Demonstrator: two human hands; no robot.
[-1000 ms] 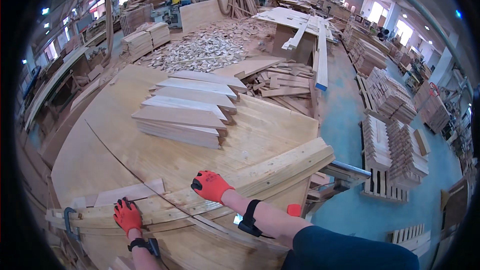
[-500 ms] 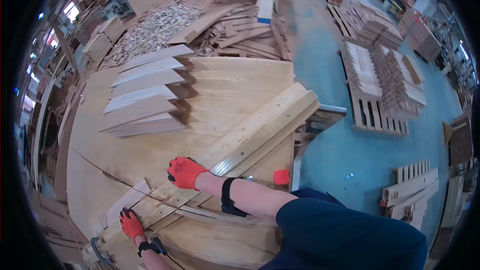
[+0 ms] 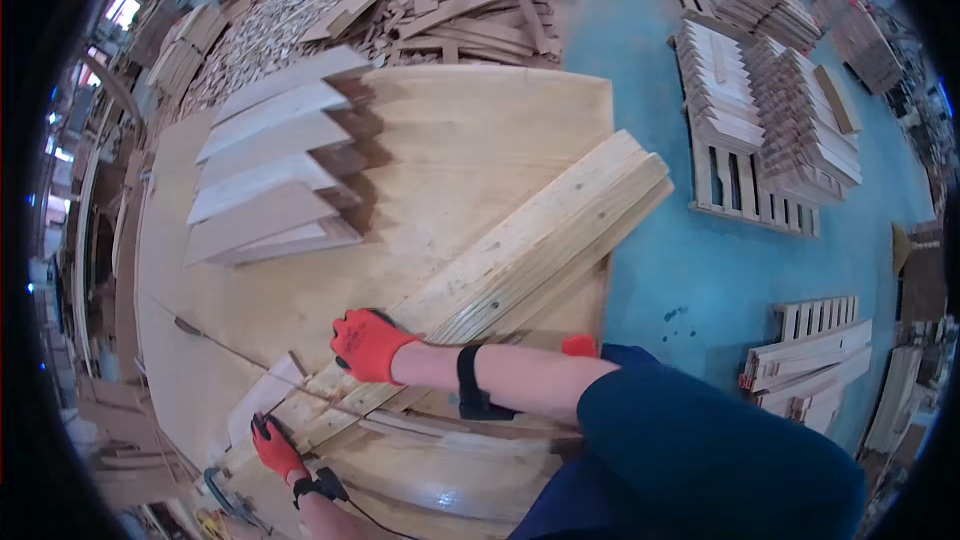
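Note:
My left hand [image 3: 277, 448], in a red glove with black fingertips, lies at the lower left on the long wooden beam [image 3: 545, 230]. Its fingers bend over the beam's far edge, against a small pale board [image 3: 265, 400]. Farther up the beam, my right hand [image 3: 366, 345], gloved alike, is closed at that same edge; its palm side is hidden. A thin dark cord-like strand [image 3: 215, 342] runs across the table toward the beam between my hands. Metal bolts or screws show in the beam's top.
Several angled boards [image 3: 265, 160] stand in a row on the plywood table [image 3: 480, 110]. A blue-grey clamp [image 3: 222, 492] sits near the beam's lower end. Wood offcuts [image 3: 470, 15] are heaped beyond the table. Loaded pallets [image 3: 755, 190] stand on the blue floor at right.
The whole view has shifted, with the table's far edge higher in the picture. Both hands stay at about the same places on the beam. My right sleeve now covers most of a red block.

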